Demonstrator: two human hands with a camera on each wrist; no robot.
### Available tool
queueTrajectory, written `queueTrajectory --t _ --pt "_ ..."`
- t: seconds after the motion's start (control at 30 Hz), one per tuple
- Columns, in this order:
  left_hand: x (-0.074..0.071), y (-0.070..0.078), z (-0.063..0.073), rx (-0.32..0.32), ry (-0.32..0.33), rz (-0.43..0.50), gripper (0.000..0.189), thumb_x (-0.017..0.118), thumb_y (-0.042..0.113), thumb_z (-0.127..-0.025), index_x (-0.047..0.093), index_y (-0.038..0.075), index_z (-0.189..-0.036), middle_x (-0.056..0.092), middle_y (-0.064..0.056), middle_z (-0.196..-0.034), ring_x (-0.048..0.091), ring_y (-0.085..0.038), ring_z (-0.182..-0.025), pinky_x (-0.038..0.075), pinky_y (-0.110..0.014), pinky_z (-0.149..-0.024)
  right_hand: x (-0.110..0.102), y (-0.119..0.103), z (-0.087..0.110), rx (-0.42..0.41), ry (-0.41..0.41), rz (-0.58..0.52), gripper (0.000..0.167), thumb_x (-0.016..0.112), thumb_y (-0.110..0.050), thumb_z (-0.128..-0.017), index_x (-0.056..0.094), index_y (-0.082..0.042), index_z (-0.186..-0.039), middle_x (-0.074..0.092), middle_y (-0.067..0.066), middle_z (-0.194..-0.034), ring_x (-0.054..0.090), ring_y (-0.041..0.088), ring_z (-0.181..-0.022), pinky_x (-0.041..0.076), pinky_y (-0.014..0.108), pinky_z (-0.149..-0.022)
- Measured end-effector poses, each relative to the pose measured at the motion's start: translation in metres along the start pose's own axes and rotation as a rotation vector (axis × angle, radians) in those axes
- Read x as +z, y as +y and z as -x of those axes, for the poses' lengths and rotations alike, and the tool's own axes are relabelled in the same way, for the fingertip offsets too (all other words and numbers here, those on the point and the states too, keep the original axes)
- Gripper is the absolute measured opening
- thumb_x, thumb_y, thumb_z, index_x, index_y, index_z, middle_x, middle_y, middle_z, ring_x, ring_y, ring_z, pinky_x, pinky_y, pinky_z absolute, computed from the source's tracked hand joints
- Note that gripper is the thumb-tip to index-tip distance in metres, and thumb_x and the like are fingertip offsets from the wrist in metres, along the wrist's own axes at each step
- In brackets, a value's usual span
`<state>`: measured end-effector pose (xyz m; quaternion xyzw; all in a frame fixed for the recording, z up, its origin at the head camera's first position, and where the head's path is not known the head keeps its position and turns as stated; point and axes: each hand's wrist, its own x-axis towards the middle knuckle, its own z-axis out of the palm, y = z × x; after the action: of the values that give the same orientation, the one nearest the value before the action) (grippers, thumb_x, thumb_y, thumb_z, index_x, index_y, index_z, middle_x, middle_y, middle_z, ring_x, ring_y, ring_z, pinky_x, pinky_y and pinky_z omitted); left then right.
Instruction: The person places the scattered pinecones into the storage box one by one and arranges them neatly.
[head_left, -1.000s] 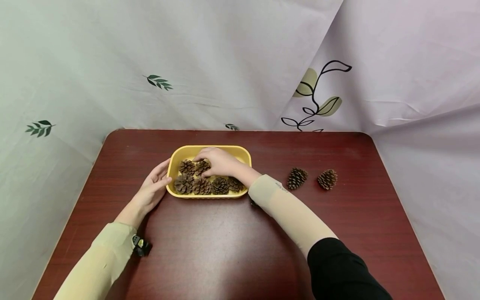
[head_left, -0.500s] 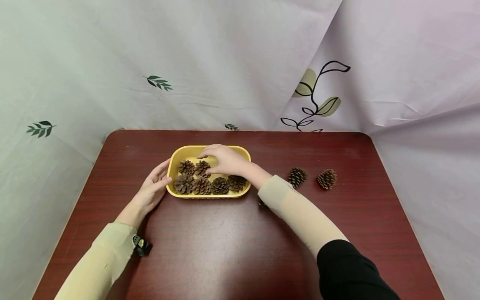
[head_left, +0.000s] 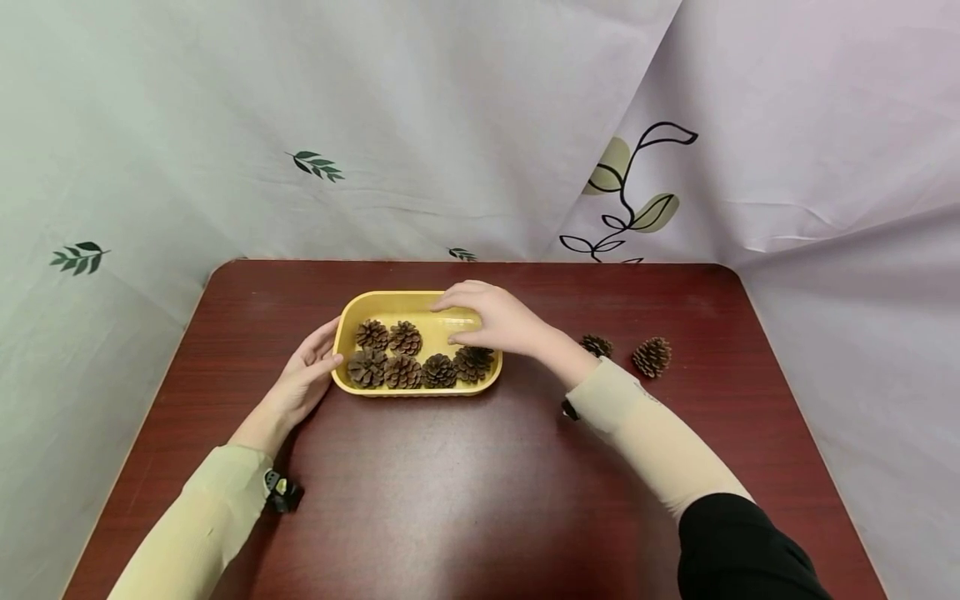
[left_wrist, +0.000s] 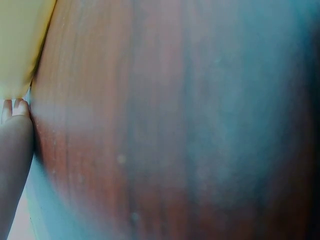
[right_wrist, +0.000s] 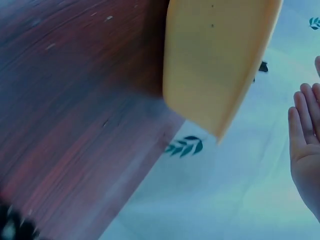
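Observation:
A yellow plastic basin [head_left: 416,392] stands on the table with several brown pine cones [head_left: 403,372] inside, a row along its near side and two behind at the left. My left hand [head_left: 303,375] holds the basin's left end, thumb on the rim and the other fingers against the outer wall; the wrist view has fingertips [left_wrist: 19,106] at the yellow wall. Over the basin's right part is my right hand [head_left: 498,318], thumb and fingers apart with nothing between them. In its own wrist view, the fingers [right_wrist: 296,117] extend straight beside the basin [right_wrist: 215,60].
Two more pine cones lie on the red-brown table [head_left: 450,500] at the right: one pine cone [head_left: 652,357] in full view, the other pine cone [head_left: 597,346] partly behind my right wrist. A pale printed cloth [head_left: 420,167] hangs behind the table.
My right hand has let go of a pine cone at the back of the basin and moved right, fingers spreading. The left hand has stayed at the basin's left end.

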<state>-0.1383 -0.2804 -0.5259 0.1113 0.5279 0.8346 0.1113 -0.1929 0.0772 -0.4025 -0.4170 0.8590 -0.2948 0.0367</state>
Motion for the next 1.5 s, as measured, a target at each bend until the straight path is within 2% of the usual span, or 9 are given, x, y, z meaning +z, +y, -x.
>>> queueTrajectory --t 0.43,1.0,1.5 --pt "0.001 0.001 0.0 -0.006 0.002 -0.005 0.059 0.044 -0.015 -0.105 0.05 0.017 -0.154 0.062 0.01 -0.148 0.059 -0.002 -0.134 0.051 -0.017 -0.106 -0.024 0.017 0.063 -0.035 0.103 0.081 0.046 0.088 -0.014 -0.086 0.074 -0.005 -0.129 0.075 0.01 -0.127 0.066 0.029 -0.125 0.049 0.046 -0.115" --pt "0.001 0.001 0.0 -0.012 0.005 0.004 0.058 0.045 -0.014 -0.105 0.052 0.019 -0.152 0.063 0.011 -0.148 0.059 -0.002 -0.134 0.051 -0.017 -0.106 -0.037 0.046 0.133 0.086 0.128 0.128 0.045 0.089 -0.008 -0.084 0.075 -0.008 -0.127 0.075 0.008 -0.125 0.067 0.029 -0.122 0.053 0.049 -0.106" --pt "0.002 0.001 0.0 0.002 -0.003 0.021 0.058 0.046 -0.015 -0.105 0.053 0.018 -0.152 0.063 0.009 -0.148 0.06 -0.003 -0.133 0.052 -0.018 -0.107 -0.032 0.071 0.172 0.12 0.13 0.2 0.048 0.092 -0.004 -0.078 0.076 -0.005 -0.123 0.076 0.008 -0.121 0.068 0.029 -0.117 0.054 0.049 -0.099"
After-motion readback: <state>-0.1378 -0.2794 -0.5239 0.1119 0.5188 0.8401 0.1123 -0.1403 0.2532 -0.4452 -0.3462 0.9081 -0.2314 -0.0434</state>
